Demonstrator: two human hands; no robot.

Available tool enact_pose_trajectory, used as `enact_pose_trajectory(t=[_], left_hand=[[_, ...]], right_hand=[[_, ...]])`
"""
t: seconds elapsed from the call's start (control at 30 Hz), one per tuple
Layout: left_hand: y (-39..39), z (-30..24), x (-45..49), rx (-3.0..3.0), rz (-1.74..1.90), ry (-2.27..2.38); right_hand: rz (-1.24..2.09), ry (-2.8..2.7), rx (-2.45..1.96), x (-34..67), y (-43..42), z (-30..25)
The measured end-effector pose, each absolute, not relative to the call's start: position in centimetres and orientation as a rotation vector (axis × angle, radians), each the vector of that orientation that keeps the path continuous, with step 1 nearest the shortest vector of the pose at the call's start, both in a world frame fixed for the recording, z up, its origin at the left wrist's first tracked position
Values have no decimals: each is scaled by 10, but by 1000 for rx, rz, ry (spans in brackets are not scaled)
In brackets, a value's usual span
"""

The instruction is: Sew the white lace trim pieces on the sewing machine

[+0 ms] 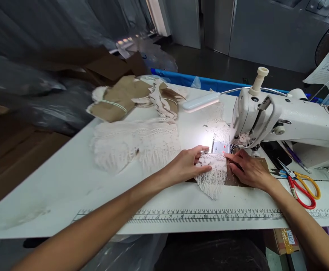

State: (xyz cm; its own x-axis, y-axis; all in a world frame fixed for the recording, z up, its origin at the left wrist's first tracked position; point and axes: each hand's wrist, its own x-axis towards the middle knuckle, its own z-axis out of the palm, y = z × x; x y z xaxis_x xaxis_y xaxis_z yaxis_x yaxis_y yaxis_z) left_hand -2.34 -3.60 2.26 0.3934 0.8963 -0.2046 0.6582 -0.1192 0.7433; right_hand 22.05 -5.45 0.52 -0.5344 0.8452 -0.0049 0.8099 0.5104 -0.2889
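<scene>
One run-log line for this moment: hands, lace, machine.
left hand: on lace piece, thumb and fingers apart | right hand: at its right edge | sewing machine: at right | more lace: on table, left

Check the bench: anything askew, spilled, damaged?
Two marks stand out. A small dark spot shows on the pale fringed lace left of the left hand; stain or debris, can't tell. A brownish smudge discolours the white tabletop near its front-left corner.
</scene>
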Motion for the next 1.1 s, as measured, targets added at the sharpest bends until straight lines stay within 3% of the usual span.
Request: enact_pose_trajectory(t=[0.27, 0.57, 1.1], left_hand=[[-31, 7, -28, 1870, 383, 1349], [-31, 0, -30, 1901, 378, 1296], [-40, 25, -23, 1908, 327, 1354]], right_hand=[[309, -2597, -1631, 204, -62, 3], [557, -2440, -1174, 231, -71, -8], [606, -2349, -1242, 230, -74, -7]])
